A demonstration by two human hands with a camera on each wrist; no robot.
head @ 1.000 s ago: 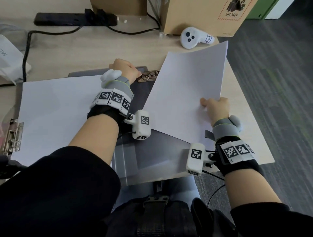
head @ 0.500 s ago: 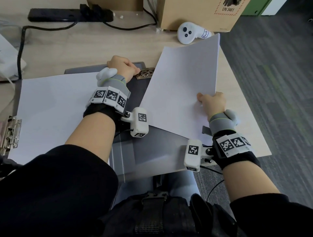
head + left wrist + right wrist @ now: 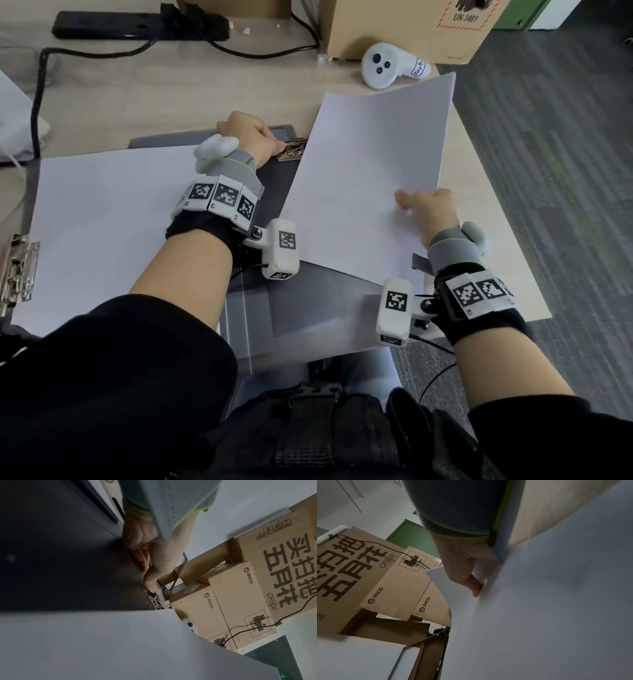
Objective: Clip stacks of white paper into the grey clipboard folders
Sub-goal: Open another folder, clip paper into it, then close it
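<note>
A grey clipboard folder (image 3: 308, 315) lies open on the desk in front of me. My left hand (image 3: 250, 137) grips its metal clip (image 3: 291, 152) at the top edge; in the left wrist view the fingers (image 3: 145, 559) curl over the clip (image 3: 152, 599). My right hand (image 3: 428, 212) pinches the right edge of a white paper stack (image 3: 370, 178), thumb on top. The stack hangs tilted over the folder, its upper left edge beside the clip. The right wrist view shows fingers (image 3: 471, 582) under the paper (image 3: 539, 615).
A second clipboard with white paper (image 3: 102, 222) and a metal clip (image 3: 17, 270) lies at the left. A white controller (image 3: 387, 66), cardboard boxes (image 3: 411, 27) and a black power strip (image 3: 137, 25) sit at the back. The desk edge (image 3: 496, 192) is close on the right.
The paper stack in my right hand has drifted slightly left towards the clip. My left hand has stayed on the clip.
</note>
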